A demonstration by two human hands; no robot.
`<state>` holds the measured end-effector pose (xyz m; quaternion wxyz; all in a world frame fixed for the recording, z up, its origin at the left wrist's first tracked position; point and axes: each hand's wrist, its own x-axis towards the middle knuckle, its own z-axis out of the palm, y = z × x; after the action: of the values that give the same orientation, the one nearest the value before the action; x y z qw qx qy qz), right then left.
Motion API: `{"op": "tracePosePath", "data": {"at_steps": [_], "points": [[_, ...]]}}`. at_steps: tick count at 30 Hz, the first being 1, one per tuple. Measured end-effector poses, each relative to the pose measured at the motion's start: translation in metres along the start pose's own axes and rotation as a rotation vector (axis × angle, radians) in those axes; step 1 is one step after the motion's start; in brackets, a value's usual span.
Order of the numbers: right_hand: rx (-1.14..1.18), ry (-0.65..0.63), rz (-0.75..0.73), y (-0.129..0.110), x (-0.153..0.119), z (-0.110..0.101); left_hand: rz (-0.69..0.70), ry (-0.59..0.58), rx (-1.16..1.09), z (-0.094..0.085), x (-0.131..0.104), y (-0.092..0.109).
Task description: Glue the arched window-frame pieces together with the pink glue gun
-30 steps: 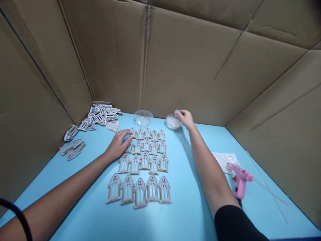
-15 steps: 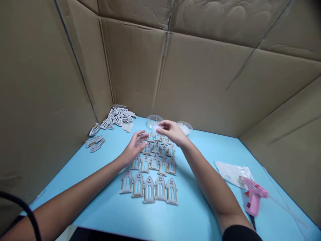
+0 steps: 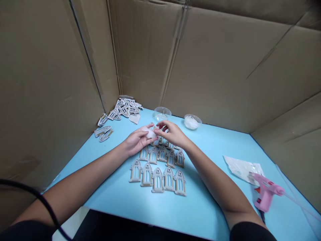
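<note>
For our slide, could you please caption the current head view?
Left hand and right hand at a white piece over rows of arched frames; pink glue gun at right.

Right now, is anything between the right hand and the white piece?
Nothing visible: fingertips of the right hand are at the white piece, though contact is unclear. The left hand holds it from the other side. The arch-shaped pieces lie on the table below.

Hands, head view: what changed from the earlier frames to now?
The right hand carried a white piece left, from the right-hand dish to above the arch-shaped pieces. The left hand lifted off them, turned palm up and took hold of it; right fingertips are at its edge. Dish, arch-shaped pieces and glue gun stayed put; camera view shifted.
</note>
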<state>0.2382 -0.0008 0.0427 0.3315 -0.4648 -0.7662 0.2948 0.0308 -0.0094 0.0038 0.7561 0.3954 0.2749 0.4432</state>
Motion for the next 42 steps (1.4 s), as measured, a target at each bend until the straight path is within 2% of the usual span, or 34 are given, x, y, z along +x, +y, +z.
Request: {"op": "tracePosePath", "data": {"at_steps": [3, 10, 16, 23, 35, 42], "points": [[0.025, -0.109, 0.053, 0.002, 0.0, -0.002, 0.0, 0.037, 0.001, -0.004, 0.002, -0.005], [0.144, -0.132, 0.077, 0.004, -0.001, 0.011, 0.039, 0.079, 0.062, -0.011, 0.008, -0.021], [0.333, -0.047, 0.209, 0.014, 0.004, 0.019, 0.087, 0.087, 0.089, -0.008, 0.009, -0.022], [0.36, -0.063, 0.195, 0.014, 0.003, 0.024, 0.128, 0.127, 0.159, -0.012, 0.011, -0.026], [0.343, 0.021, 0.246, 0.011, 0.002, 0.022, 0.157, 0.185, 0.222, -0.012, 0.011, -0.022], [0.465, 0.031, 0.306, 0.023, 0.01, 0.014, 0.213, 0.27, 0.278, -0.033, 0.023, -0.013]]}}
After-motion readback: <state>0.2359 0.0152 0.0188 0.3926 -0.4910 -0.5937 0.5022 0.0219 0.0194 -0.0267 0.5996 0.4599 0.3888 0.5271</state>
